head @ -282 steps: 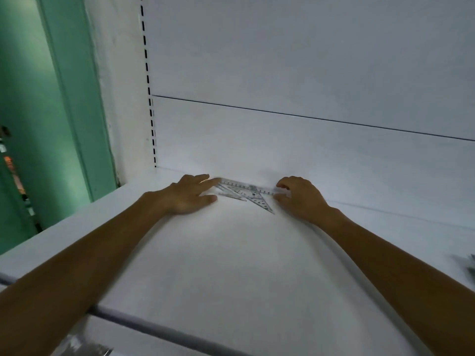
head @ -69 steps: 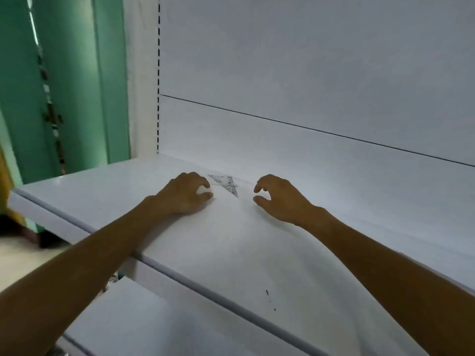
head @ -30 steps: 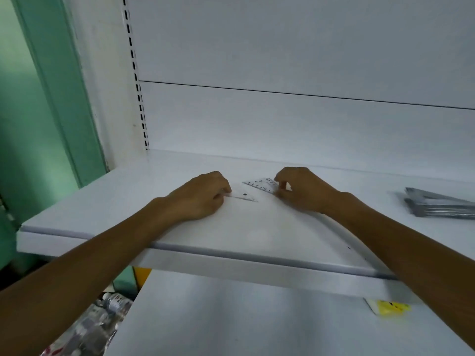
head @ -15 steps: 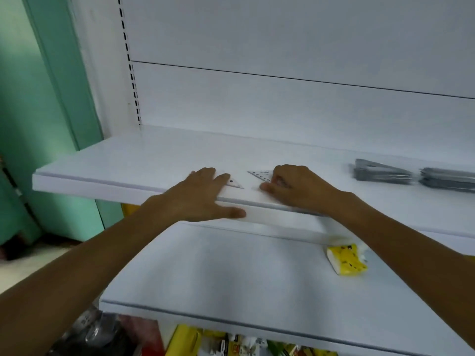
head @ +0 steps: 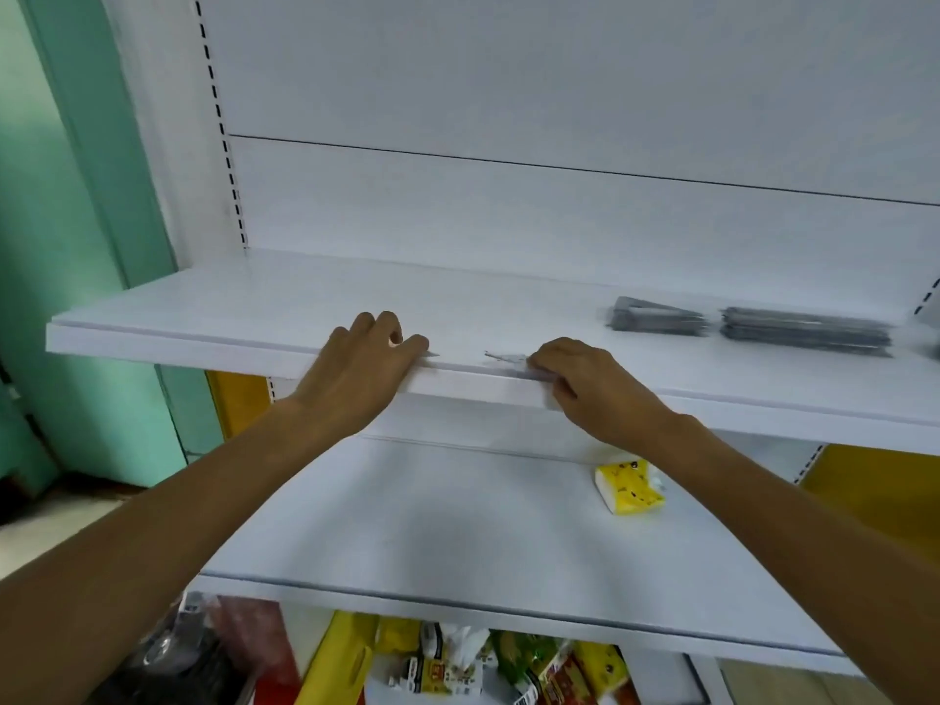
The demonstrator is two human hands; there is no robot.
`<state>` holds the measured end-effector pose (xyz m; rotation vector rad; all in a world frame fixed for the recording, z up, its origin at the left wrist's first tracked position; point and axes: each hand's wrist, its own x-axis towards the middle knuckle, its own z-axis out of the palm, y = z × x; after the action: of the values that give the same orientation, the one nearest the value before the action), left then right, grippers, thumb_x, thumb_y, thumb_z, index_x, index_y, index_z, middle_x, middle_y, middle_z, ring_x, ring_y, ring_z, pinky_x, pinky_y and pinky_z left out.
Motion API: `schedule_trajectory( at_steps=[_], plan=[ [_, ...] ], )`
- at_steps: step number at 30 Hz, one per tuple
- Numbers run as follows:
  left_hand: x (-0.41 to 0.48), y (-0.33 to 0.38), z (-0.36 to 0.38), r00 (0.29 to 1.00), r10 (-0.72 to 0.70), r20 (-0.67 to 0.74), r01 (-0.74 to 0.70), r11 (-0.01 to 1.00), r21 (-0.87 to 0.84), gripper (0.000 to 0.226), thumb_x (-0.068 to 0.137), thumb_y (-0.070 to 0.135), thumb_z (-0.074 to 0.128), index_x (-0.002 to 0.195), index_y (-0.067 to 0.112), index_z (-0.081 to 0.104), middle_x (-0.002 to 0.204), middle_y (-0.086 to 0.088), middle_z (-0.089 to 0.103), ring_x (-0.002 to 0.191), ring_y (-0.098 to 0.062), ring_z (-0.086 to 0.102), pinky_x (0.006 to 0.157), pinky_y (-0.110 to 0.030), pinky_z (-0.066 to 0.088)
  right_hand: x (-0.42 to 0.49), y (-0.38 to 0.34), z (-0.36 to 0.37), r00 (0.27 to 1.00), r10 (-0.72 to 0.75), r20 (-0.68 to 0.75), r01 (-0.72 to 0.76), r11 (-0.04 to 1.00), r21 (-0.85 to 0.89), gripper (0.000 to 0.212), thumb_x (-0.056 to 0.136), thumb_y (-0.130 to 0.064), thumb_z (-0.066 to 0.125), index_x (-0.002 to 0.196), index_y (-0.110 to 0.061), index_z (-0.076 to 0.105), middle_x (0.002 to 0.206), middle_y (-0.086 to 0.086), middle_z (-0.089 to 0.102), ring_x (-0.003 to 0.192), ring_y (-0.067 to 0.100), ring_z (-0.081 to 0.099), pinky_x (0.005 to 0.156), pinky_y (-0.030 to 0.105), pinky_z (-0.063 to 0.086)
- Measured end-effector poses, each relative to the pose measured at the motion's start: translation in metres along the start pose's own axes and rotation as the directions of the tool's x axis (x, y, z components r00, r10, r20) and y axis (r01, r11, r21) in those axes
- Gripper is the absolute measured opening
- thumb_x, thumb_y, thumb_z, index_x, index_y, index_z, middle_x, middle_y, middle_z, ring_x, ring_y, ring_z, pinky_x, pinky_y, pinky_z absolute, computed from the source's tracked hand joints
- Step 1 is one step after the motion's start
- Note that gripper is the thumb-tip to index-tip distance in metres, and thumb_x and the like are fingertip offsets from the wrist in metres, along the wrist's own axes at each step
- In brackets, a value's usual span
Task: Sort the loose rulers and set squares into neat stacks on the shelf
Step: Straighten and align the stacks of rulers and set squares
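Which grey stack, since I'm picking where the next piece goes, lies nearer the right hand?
The left stack, the shorter, wedge-shaped one. The longer stack lies beyond it, farther from the right hand.

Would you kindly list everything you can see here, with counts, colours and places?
upper shelf: one, white, at hand height
lower shelf: one, white, beneath it
left set square: one, clear, upper shelf's front edge, only its tip showing
right set square: one, clear, same edge
set-square stack: one, grey, upper shelf, right
ruler stack: one, grey, further right
tissue pack: one, yellow, lower shelf
packaged goods: several, mixed colours, below the lower shelf
wall: one, green, left
left hand: covers left set square
right hand: grips right set square
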<state>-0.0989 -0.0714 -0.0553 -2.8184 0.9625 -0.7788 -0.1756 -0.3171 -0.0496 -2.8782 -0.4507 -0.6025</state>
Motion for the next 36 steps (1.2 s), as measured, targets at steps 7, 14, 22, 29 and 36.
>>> schedule_trajectory(
  at_steps=[7, 14, 22, 29, 36],
  plan=[
    [0.016, 0.047, -0.01, 0.999, 0.023, -0.048, -0.037, 0.948, -0.316, 0.03, 0.098, 0.028, 0.033, 0.125, 0.025, 0.045, 0.123, -0.009, 0.049, 0.098, -0.032, 0.053, 0.079, -0.04, 0.046, -0.045, 0.036, -0.022, 0.974, 0.179, -0.14, -0.192, 0.977, -0.09, 0.035, 0.092, -0.006, 0.039, 0.125, -0.016, 0.048, 0.099, 0.01, 0.06, 0.09, 0.03, 0.054, 0.072, 0.037, 0.043],
    [0.053, 0.08, -0.007, 0.997, 0.079, 0.025, -0.058, 0.88, -0.471, 0.029, 0.097, 0.032, 0.03, 0.121, 0.027, 0.046, 0.122, -0.005, 0.049, 0.104, -0.027, 0.046, 0.086, -0.035, 0.04, -0.052, 0.06, -0.035, 0.901, 0.395, -0.183, -0.418, 0.9, -0.118, 0.037, 0.098, -0.038, 0.023, 0.096, -0.014, 0.05, 0.084, 0.003, 0.059, 0.079, 0.024, 0.052, 0.064, 0.035, 0.041],
    [0.123, 0.123, 0.007, 0.975, 0.217, -0.043, -0.207, 0.821, -0.532, 0.033, 0.093, 0.029, 0.037, 0.125, 0.029, 0.043, 0.129, -0.002, 0.046, 0.112, -0.022, 0.039, 0.086, -0.031, 0.034, -0.051, 0.11, -0.046, 0.814, 0.524, -0.252, -0.563, 0.818, -0.118, 0.039, 0.095, -0.045, 0.033, 0.108, -0.019, 0.058, 0.105, 0.004, 0.063, 0.103, 0.023, 0.055, 0.076, 0.032, 0.041],
    [0.192, 0.193, 0.016, 0.882, 0.469, -0.046, -0.391, 0.673, -0.628, 0.042, 0.093, 0.033, 0.047, 0.134, 0.027, 0.04, 0.14, -0.004, 0.031, 0.128, -0.022, 0.033, 0.102, -0.031, 0.033, -0.102, 0.169, -0.079, 0.714, 0.662, -0.23, -0.696, 0.706, -0.128, 0.048, 0.09, -0.048, 0.047, 0.124, -0.014, 0.052, 0.12, 0.005, 0.057, 0.117, 0.022, 0.046, 0.093, 0.035, 0.04],
    [0.228, 0.278, 0.006, 0.856, 0.503, -0.121, -0.425, 0.551, -0.718, 0.052, 0.072, 0.041, 0.073, 0.119, 0.027, 0.056, 0.117, 0.005, 0.049, 0.082, -0.01, 0.052, 0.075, -0.021, 0.037, -0.165, 0.22, -0.104, 0.612, 0.758, -0.227, -0.791, 0.593, -0.154, 0.045, 0.087, -0.044, 0.055, 0.118, -0.011, 0.055, 0.117, 0.006, 0.057, 0.113, 0.022, 0.046, 0.091, 0.032, 0.036]
  ],
)
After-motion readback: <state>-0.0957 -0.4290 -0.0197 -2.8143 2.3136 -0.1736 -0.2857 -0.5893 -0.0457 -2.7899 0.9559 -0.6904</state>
